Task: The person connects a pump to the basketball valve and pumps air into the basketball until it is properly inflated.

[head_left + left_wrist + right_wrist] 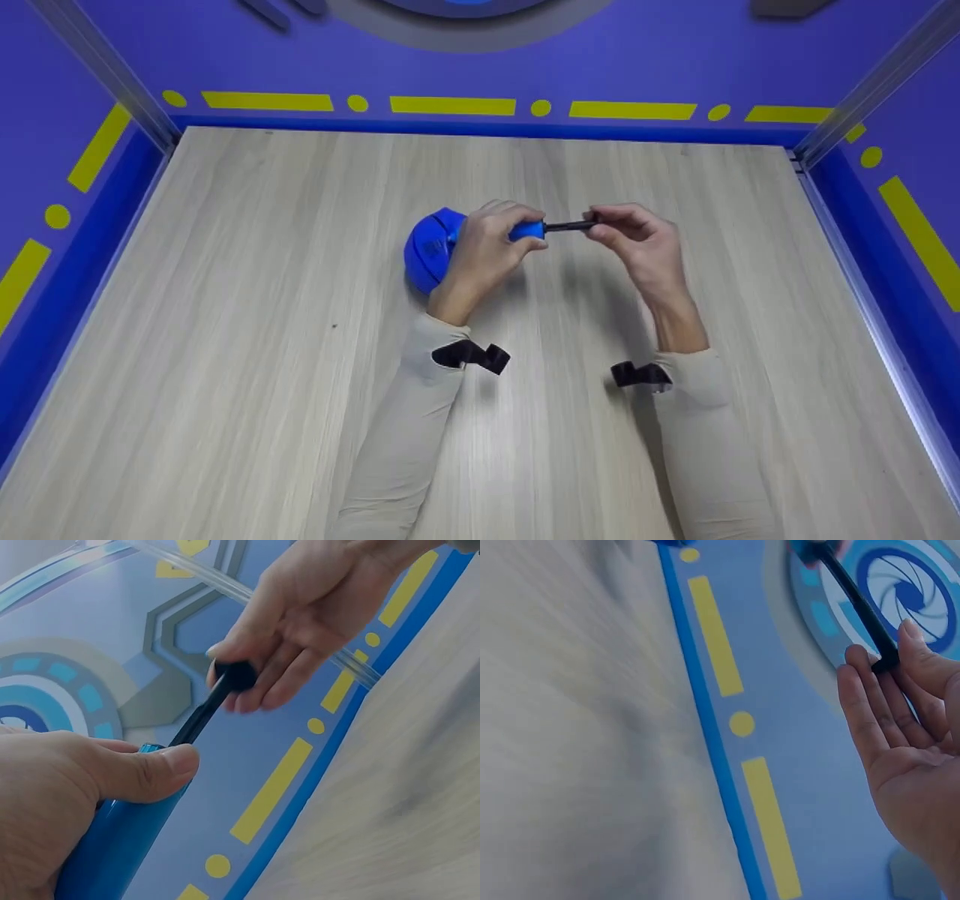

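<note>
A blue ball (426, 255) with dark seams rests on the table in the head view, its top edge angular and its right side hidden by my left hand (484, 251). That hand grips the blue barrel (528, 230) of a hand pump, thumb along its near end in the left wrist view. From the barrel a black rod (568, 226) sticks out to the right. My right hand (651, 249) pinches the black handle (235, 676) at the rod's end between thumb and fingers. Whether the pump is joined to the ball is hidden behind my left hand.
The pale wood-grain table (247, 337) spreads around both arms. Blue panels (480, 71) with yellow marks wall it in at the back and sides. Black camera mounts (491, 358) jut inward from both wrists.
</note>
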The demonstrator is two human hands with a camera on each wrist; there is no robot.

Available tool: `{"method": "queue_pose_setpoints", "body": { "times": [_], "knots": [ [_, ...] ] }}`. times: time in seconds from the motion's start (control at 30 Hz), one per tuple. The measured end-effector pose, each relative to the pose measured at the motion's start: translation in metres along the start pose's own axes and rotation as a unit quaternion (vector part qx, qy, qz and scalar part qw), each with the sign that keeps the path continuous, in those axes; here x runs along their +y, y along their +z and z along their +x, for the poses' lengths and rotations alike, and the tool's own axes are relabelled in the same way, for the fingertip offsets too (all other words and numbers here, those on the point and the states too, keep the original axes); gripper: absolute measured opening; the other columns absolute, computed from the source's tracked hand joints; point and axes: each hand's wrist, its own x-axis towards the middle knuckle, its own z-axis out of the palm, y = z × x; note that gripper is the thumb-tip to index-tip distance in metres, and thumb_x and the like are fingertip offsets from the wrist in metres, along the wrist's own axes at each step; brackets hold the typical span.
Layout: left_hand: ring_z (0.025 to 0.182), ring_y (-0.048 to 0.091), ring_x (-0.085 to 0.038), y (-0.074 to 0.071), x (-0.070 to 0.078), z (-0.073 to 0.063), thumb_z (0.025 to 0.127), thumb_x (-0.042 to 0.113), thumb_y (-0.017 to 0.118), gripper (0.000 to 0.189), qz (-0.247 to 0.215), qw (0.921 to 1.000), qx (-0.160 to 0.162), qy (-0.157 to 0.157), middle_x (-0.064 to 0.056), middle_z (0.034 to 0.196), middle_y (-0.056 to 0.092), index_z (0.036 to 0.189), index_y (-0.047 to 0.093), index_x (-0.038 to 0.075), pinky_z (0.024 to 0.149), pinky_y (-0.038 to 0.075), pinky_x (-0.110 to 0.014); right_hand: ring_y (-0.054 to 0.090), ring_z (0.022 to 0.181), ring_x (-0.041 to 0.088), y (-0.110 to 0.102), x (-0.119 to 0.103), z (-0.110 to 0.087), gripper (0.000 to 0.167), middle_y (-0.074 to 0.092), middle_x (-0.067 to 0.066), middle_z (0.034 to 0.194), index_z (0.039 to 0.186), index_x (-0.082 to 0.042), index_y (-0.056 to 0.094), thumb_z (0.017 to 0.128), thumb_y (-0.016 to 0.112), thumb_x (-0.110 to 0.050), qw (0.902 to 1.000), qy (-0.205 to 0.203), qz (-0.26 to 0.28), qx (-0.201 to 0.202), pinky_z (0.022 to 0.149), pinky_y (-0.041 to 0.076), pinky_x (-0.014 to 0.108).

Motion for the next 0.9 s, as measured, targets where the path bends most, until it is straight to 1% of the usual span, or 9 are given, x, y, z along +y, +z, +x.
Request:
{"method": "queue_pose_setpoints", "body": {
  "times": [0.17,0.3,0.47,0.53,0.67,0.77,0.83,0.9],
  "knots": [
    [0.103,0.071,-0.028,0.004,0.002,0.000,0.090,0.013,0.087,0.027,0.000,0.9998,-0.012,0.017,-0.012,0.108,0.078,0.111,0.079,-0.003,0.094,0.055,-0.035,0.075,0.103,0.027,0.022,0.004,-0.003,0.025,0.075,0.023,0.113,0.118,0.011,0.073,0.094,0.076,0.008,0.9997,0.011,0.003,-0.023,0.093,0.060,0.037],
    [0.103,0.072,-0.026,0.004,0.001,0.000,0.089,0.012,0.088,0.027,-0.015,0.9997,-0.008,0.017,-0.011,0.108,0.079,0.111,0.080,-0.002,0.095,0.055,-0.031,0.074,0.104,0.027,0.025,0.001,-0.003,0.025,0.075,0.022,0.114,0.119,0.009,0.074,0.094,0.076,0.007,0.9995,0.015,-0.009,-0.028,0.093,0.060,0.036],
    [0.104,0.072,-0.024,0.003,0.002,0.001,0.090,0.014,0.087,0.029,-0.027,0.9994,-0.017,0.016,-0.009,0.109,0.079,0.114,0.080,-0.001,0.096,0.054,-0.026,0.074,0.104,0.027,0.013,-0.004,-0.003,0.025,0.074,0.023,0.115,0.120,0.008,0.074,0.095,0.076,0.006,0.9985,0.003,-0.043,-0.035,0.092,0.059,0.033],
    [0.104,0.072,-0.023,0.001,0.000,0.001,0.090,0.015,0.087,0.029,-0.028,0.9994,-0.018,0.011,-0.009,0.109,0.079,0.114,0.080,0.000,0.095,0.054,-0.025,0.074,0.104,0.027,0.005,-0.006,-0.002,0.026,0.073,0.024,0.116,0.121,0.009,0.073,0.096,0.076,0.005,0.9985,0.004,-0.043,-0.033,0.093,0.059,0.034],
    [0.105,0.072,-0.022,-0.004,-0.004,-0.001,0.089,0.015,0.088,0.030,-0.034,0.9994,-0.003,-0.009,-0.008,0.109,0.079,0.113,0.080,0.000,0.096,0.053,-0.025,0.075,0.102,0.028,-0.014,-0.010,0.000,0.026,0.073,0.025,0.116,0.121,0.011,0.072,0.096,0.076,0.005,0.9998,0.007,-0.016,-0.001,0.093,0.059,0.035],
    [0.106,0.072,-0.021,-0.009,-0.006,-0.002,0.088,0.014,0.089,0.030,-0.039,0.9990,0.000,-0.023,-0.007,0.110,0.079,0.114,0.080,0.001,0.096,0.053,-0.023,0.076,0.098,0.028,-0.026,-0.013,0.000,0.025,0.074,0.027,0.114,0.119,0.014,0.071,0.096,0.075,0.008,0.9998,-0.003,0.003,0.021,0.092,0.060,0.037],
    [0.106,0.072,-0.021,-0.010,-0.005,-0.001,0.089,0.015,0.088,0.030,-0.040,0.9988,-0.003,-0.027,-0.007,0.111,0.079,0.115,0.080,0.001,0.096,0.053,-0.022,0.076,0.097,0.027,-0.031,-0.014,0.001,0.024,0.074,0.027,0.113,0.119,0.016,0.071,0.095,0.074,0.009,0.9995,-0.012,0.012,0.027,0.091,0.060,0.038],
    [0.106,0.072,-0.021,-0.010,-0.003,-0.001,0.089,0.015,0.089,0.031,-0.039,0.9990,-0.004,-0.023,-0.007,0.111,0.079,0.114,0.080,0.001,0.096,0.053,-0.023,0.077,0.095,0.027,-0.032,-0.014,0.001,0.024,0.074,0.027,0.111,0.118,0.017,0.070,0.095,0.074,0.010,0.9993,-0.018,0.018,0.026,0.090,0.060,0.038]
  ]
}}
